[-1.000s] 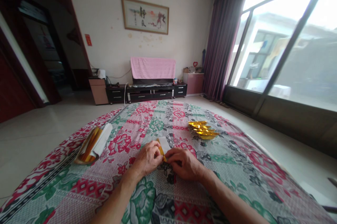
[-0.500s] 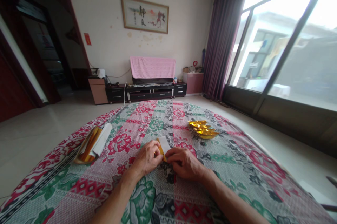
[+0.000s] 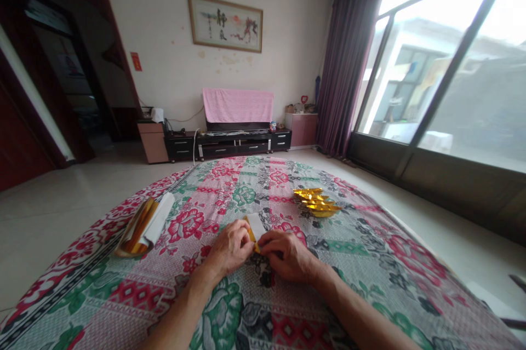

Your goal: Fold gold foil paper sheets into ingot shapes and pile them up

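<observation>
Between my hands, on the flowered tablecloth [image 3: 230, 175], lies a partly folded sheet of gold foil paper [image 3: 257, 224], its white back facing up and a gold strip along its left edge. My left hand [image 3: 233, 243] pinches that left edge with curled fingers. At the near corner my right hand [image 3: 287, 251] grips the paper between thumb and fingers. Both hands partly cover the sheet, so its near folds are hidden. Farther off to the right sit several shiny folded gold paper pieces [image 3: 318, 205], lined up close together.
A curled bundle of gold and white paper sheets [image 3: 143, 227] lies at the left of the round table. Beyond the table stand a low black cabinet [image 3: 234, 147] and a television under a pink cloth [image 3: 238, 105]. A large window [image 3: 452, 65] is on the right.
</observation>
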A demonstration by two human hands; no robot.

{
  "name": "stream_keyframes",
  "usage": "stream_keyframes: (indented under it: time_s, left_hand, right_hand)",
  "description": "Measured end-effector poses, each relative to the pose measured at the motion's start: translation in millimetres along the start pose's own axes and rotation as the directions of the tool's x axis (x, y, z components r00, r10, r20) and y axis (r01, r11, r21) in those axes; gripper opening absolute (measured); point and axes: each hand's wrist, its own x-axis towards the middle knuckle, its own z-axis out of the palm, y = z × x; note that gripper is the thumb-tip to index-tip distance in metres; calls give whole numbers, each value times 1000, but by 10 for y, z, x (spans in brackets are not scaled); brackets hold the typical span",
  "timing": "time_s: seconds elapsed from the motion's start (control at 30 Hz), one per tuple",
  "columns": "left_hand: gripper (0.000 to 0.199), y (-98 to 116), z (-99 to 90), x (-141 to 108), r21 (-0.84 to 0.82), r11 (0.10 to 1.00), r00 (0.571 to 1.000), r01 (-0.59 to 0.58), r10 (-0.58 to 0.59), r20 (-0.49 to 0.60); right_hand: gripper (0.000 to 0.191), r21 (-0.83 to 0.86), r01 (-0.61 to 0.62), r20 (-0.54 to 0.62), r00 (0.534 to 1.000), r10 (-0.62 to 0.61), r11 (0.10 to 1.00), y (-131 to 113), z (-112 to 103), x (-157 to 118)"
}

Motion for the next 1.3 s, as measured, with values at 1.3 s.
stream_keyframes:
  time_s: [1.3]
  left_hand:
    - [10, 17, 33, -9, 53, 999, 999, -6, 8, -35]
  right_hand:
    - [29, -73, -4, 1, 1000, 4, 997, -45, -8, 14]
